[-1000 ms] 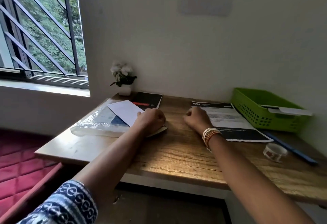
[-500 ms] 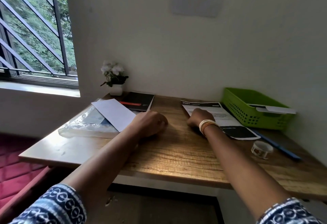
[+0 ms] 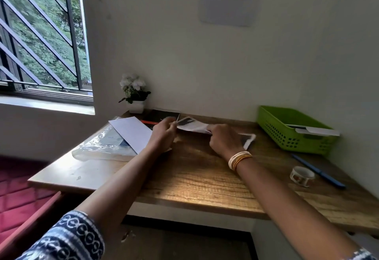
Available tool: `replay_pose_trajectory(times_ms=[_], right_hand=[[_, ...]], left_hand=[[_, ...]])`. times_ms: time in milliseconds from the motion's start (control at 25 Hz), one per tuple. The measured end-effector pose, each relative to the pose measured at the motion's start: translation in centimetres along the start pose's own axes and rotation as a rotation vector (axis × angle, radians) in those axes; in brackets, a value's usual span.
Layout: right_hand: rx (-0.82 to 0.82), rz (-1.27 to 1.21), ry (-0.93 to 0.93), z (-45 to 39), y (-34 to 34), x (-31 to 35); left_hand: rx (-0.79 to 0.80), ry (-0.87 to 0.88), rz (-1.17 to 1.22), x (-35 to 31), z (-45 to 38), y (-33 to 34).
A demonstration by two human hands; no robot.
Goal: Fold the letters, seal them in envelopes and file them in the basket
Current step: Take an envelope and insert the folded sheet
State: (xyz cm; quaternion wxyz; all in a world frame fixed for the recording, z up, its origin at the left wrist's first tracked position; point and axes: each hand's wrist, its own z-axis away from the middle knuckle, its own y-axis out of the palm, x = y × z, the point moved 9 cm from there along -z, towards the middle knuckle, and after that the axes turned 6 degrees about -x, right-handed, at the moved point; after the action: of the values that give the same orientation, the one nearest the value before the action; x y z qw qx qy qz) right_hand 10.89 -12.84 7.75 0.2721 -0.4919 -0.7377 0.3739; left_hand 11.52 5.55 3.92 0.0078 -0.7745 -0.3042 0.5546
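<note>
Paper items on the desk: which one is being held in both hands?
The printed letter, black-banded and bending between the left hand and right hand. The white envelope lies flat; another sits in the green basket.

Both hands (image 3: 164,134) (image 3: 223,138) pinching letter (image 3: 191,125), green basket (image 3: 272,120) right

Basket (image 3: 272,124) right of letter (image 3: 192,126)

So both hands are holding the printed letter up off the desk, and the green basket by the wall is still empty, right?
Not quite. The head view shows the green basket already has a white envelope in it, sticking out over the rim. The rest holds: the left hand and right hand both hold the printed letter up off the desk.
</note>
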Motion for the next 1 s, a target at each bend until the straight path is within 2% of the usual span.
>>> replay_pose_trajectory(times_ms=[160,280,360,440,560,720,800,880,1000], right_hand=[[0.074,-0.146,0.016,1.5,-0.4,-0.6],[0.206,-0.236,0.138,2.7,0.6,-3.2],[0.323,-0.32,0.16,3.2,1.8,-3.9],[0.346,-0.358,0.165,2.9,2.0,-3.8],[0.357,-0.304,0.092,1.9,3.2,-1.5],[0.507,-0.322,-0.075,2.1,6.2,2.3],[0.501,-0.307,-0.039,1.9,5.9,0.8],[0.46,-0.331,0.036,2.0,5.3,-1.6],[0.433,-0.445,0.112,2.1,5.3,-2.6]], left_hand=[[-0.075,-0.201,0.254,1.8,-0.6,-0.7],[-0.108,-0.191,0.147,1.9,-0.5,-1.2],[-0.022,-0.169,0.03,2.0,-0.6,-0.3],[0.072,-0.139,-0.063,1.8,-0.4,0.6],[0.086,-0.106,-0.096,1.0,-0.1,0.7],[0.08,-0.051,-0.143,0.4,0.2,0.6],[0.08,-0.053,-0.154,0.5,0.3,0.5],[0.115,-0.067,-0.018,0.3,0.2,1.1],[0.245,-0.109,0.357,-0.5,0.7,2.8]])
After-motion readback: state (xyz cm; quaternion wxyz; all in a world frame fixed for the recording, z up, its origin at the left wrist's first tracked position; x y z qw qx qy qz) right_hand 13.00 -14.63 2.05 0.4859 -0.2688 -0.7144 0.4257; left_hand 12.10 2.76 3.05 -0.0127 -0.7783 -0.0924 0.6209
